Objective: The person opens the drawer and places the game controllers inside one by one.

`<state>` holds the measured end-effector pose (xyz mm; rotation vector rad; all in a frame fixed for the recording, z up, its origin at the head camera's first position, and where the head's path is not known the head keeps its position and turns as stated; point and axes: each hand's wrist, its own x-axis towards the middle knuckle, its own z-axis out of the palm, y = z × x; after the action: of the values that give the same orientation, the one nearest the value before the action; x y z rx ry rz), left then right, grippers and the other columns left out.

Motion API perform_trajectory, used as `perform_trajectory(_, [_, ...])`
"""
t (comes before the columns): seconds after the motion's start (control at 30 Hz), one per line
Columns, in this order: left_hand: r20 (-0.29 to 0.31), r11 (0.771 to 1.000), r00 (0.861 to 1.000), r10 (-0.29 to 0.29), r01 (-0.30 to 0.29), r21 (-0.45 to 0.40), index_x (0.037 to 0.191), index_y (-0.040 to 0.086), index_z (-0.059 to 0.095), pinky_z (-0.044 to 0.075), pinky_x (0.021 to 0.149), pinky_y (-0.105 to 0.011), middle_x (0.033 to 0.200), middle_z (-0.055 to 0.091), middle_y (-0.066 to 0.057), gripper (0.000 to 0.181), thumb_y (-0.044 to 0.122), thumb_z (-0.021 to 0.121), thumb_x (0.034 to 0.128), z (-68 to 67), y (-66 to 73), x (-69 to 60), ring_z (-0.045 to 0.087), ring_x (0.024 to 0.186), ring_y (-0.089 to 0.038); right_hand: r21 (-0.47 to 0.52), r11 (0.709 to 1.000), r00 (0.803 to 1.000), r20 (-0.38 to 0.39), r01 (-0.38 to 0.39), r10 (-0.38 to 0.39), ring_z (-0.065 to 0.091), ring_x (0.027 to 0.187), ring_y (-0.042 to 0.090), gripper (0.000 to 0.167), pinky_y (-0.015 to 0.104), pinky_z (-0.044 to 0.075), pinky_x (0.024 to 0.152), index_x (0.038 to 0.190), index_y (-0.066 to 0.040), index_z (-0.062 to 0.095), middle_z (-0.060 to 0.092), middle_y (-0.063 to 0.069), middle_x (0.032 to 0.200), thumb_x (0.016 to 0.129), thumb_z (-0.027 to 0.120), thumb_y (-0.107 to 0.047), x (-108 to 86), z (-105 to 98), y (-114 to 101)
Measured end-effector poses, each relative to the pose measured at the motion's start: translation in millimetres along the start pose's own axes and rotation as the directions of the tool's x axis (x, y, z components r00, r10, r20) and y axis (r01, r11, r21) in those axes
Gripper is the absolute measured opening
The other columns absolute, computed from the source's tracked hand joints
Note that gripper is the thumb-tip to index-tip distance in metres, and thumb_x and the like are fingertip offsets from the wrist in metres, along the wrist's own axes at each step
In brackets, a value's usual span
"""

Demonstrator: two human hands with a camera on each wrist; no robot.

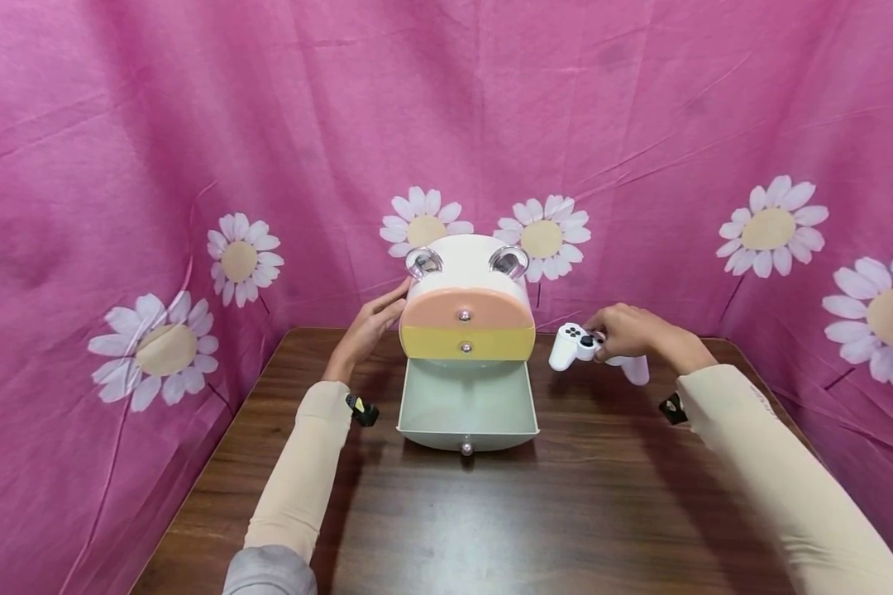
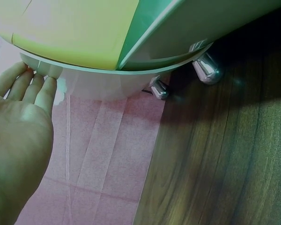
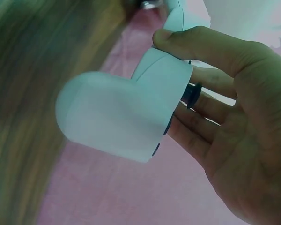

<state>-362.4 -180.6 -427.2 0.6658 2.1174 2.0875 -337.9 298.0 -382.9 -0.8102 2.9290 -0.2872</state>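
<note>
A small frog-shaped drawer box (image 1: 465,268) with a white top and two silvery eyes stands on the table. Its orange drawer (image 1: 432,312) and yellow drawer (image 1: 432,343) are closed, while the pale green bottom drawer (image 1: 469,405) is pulled out with nothing visible inside. My left hand (image 1: 370,329) touches the box's left side with extended fingers, seen against the white shell (image 2: 98,84) in the left wrist view. To the right of the box, my right hand (image 1: 627,332) holds a white game controller (image 1: 564,351) by its middle, thumb on one face and fingers on the other (image 3: 110,115).
The brown wooden table (image 1: 461,521) extends in front of the box and to both sides. Behind it hangs a pink cloth (image 1: 327,124) printed with large white daisies. Short silver feet (image 2: 206,69) hold the box off the tabletop.
</note>
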Motion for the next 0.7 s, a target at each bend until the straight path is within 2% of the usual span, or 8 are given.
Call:
perform_trajectory(0.2, [0.0, 1.0, 1.0, 0.007, -0.007, -0.003, 0.165, 0.01, 0.039, 0.024, 0.135, -0.04, 0.176, 0.03, 0.0, 0.054, 0.021, 0.052, 0.1131, 1.0, 0.7, -0.2, 0.024, 0.164, -0.018, -0.009, 0.999, 0.999, -0.021, 0.041, -0.041, 0.06, 0.078, 0.014, 0.047, 0.038, 0.052, 0.068, 0.116, -0.014, 0.083, 0.076, -0.001, 0.094, 0.07, 0.092, -0.021, -6.4, -14.1, -19.6])
perform_trajectory(0.4, [-0.006, 1.0, 1.0, 0.009, -0.009, -0.009, 0.165, 0.011, 0.038, 0.025, 0.135, -0.04, 0.176, 0.03, 0.0, 0.054, 0.02, 0.051, 0.1134, 0.0, 0.3, 0.9, 0.025, 0.164, -0.019, 0.009, 0.994, 0.994, -0.029, 0.107, -0.107, 0.057, 0.073, 0.011, 0.037, 0.033, 0.049, 0.064, 0.108, -0.022, 0.082, 0.07, -0.006, 0.085, 0.072, 0.091, -0.018, -12.5, -33.8, -46.6])
perform_trajectory(0.53, [-0.007, 1.0, 1.0, 0.007, -0.007, -0.014, 0.165, 0.012, 0.038, 0.026, 0.134, -0.04, 0.176, 0.03, 0.0, 0.054, 0.02, 0.051, 0.1137, -0.3, -0.3, 1.5, 0.026, 0.164, -0.019, -0.004, 0.989, 0.988, -0.035, 0.151, -0.151, 0.055, 0.071, 0.01, 0.038, 0.032, 0.047, 0.063, 0.108, -0.022, 0.082, 0.067, -0.007, 0.083, 0.072, 0.09, -0.017, -15.0, -44.2, -65.2])
perform_trajectory(0.7, [-0.005, 1.0, 1.0, 0.002, -0.002, -0.021, 0.166, 0.011, 0.037, 0.024, 0.135, -0.04, 0.177, 0.029, -0.001, 0.054, 0.021, 0.051, 0.1137, 0.5, -1.4, 1.3, 0.025, 0.164, -0.019, -0.038, 0.978, 0.978, -0.032, 0.205, -0.206, 0.057, 0.074, 0.008, 0.039, 0.032, 0.049, 0.065, 0.108, -0.022, 0.081, 0.071, -0.009, 0.09, 0.07, 0.089, -0.017, -16.1, -50.5, -84.3])
